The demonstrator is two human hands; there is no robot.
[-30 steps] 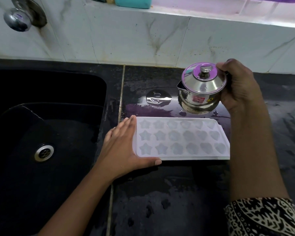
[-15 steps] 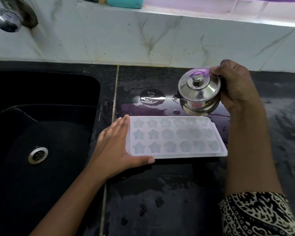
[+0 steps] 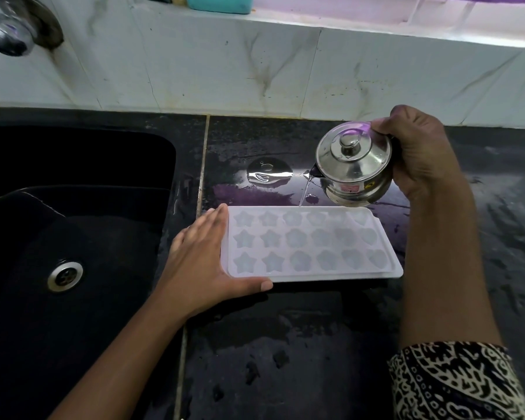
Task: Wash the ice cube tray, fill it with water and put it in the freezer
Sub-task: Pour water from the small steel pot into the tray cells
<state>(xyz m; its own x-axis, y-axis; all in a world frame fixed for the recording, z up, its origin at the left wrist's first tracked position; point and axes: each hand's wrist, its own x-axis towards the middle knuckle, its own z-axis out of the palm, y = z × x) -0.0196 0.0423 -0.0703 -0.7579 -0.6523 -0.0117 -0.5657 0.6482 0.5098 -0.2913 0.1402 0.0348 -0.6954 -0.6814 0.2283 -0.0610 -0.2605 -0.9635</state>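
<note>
Wet black stone bench (image 3: 285, 359), black sink (image 3: 73, 222) sunk in left of the left grip (image 3: 200, 262), white marbled wall tiles (image 3: 255, 71) beyond, chrome tap (image 3: 9, 34) above.

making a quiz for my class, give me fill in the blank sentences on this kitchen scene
The right hand tilts a small lidded steel pot, pouring ____ from its spout.
The white plastic ice cube tray has ____ rows of moulds.
The left hand rests flat against the tray's end nearest the black ____.
Missing: water; three; sink

right hand (image 3: 422, 153) tilts steel pot (image 3: 353, 165) | water stream (image 3: 304, 190) | ice tray (image 3: 312, 244)
</note>
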